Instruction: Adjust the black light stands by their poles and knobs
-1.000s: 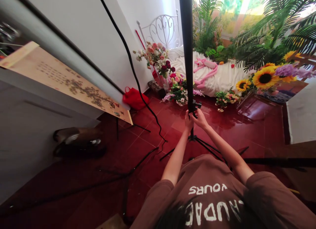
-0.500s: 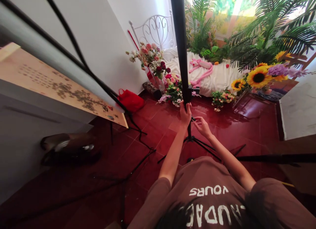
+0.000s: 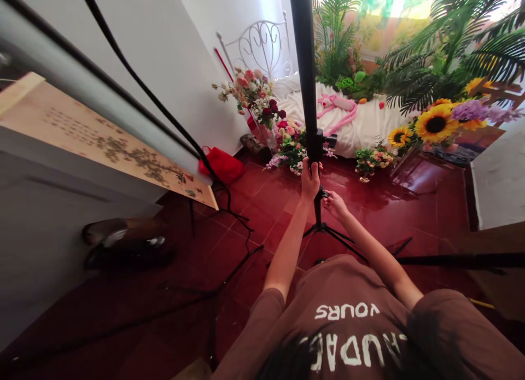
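Observation:
A tall black light stand [image 3: 304, 68] rises in front of me, its tripod legs [image 3: 322, 227] spread on the red floor. My left hand [image 3: 310, 179] is wrapped round its pole, just below a thick black collar with a side knob [image 3: 330, 140]. Lower down, my right hand [image 3: 335, 205] pinches a small black clamp knob [image 3: 324, 194] on the right side of the pole. The fingers of that hand are closed against the knob and partly hide it.
A bed with white cloth [image 3: 365, 123] and a metal headboard [image 3: 262, 46] stands ahead among flowers [image 3: 254, 90], sunflowers [image 3: 435, 123] and palm leaves [image 3: 447, 46]. At left are a hanging scroll [image 3: 135, 150], a red bag [image 3: 223, 165] and black cables [image 3: 233, 270]. A dark pole [image 3: 459, 261] lies at right.
My right hand's fingers have closed onto the lower knob; they were looser before. The left hand keeps its hold on the pole. The whole view has shifted slightly.

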A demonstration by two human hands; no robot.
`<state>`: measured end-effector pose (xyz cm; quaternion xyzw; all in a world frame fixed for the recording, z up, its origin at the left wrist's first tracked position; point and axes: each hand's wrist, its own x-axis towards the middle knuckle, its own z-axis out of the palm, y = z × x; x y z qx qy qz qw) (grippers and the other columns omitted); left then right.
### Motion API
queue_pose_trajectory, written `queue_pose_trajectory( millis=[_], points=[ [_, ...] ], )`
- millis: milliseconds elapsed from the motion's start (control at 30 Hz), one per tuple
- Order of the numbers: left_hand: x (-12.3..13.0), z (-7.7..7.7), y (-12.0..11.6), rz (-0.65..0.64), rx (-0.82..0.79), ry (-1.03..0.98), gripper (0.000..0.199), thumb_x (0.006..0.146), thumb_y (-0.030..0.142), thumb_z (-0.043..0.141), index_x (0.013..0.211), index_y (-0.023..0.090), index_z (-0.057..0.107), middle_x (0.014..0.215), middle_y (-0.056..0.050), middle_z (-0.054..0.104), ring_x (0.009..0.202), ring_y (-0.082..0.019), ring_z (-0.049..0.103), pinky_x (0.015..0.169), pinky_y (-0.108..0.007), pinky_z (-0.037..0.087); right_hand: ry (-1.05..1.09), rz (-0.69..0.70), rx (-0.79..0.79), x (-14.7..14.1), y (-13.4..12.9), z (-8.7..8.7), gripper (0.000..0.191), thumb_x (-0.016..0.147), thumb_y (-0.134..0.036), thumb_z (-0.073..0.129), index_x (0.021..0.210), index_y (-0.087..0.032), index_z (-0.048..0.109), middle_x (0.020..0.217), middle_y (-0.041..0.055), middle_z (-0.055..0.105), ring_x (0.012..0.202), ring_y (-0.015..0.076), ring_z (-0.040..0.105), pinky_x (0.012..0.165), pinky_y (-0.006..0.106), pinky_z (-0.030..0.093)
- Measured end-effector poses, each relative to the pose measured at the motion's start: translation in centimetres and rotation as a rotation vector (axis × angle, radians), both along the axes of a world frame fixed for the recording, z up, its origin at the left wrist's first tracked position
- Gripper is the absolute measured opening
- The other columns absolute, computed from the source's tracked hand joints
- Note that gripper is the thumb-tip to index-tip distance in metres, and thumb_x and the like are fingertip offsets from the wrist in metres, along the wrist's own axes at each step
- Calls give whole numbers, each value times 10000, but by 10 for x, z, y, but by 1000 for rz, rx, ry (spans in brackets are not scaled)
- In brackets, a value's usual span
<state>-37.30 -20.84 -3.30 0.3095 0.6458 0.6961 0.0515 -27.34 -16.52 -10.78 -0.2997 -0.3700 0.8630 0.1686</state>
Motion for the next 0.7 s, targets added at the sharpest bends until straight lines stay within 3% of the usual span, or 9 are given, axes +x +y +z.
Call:
queue_pose_trajectory(
  millis=[167,300,500,700],
  points=[
    [0,1,-1,-3,16,11,527,904,679,376,1024,203,566,852,-48,632,874,-152,629,827,-267,508,119,29,-361,-2,4,10,286,818,-115,411,626,-245,245,461,-78,274,378,78,246,382,169,303],
    [0,1,-2,-11,17,13,495,918,658,377,1033,214,564,882,-45,628,842,-139,611,817,-259,505,161,-8,-533,-2,8,14,328,782,-20,402,617,-247,234,484,-82,279,373,72,240,351,154,278],
    [-7,-1,-4,-47,9,20,486,898,668,418,1005,215,559,901,-46,632,812,-137,605,791,-259,504,217,-138,-593,-10,9,15,323,714,49,343,588,-232,246,470,-87,294,367,64,247,364,136,274],
    [-10,2,-5,-97,1,8,449,904,642,436,942,213,562,850,-38,623,786,-133,594,777,-252,501,230,-111,-569,-10,9,17,299,666,53,345,578,-223,271,447,-97,292,356,62,227,376,130,267]
  ],
)
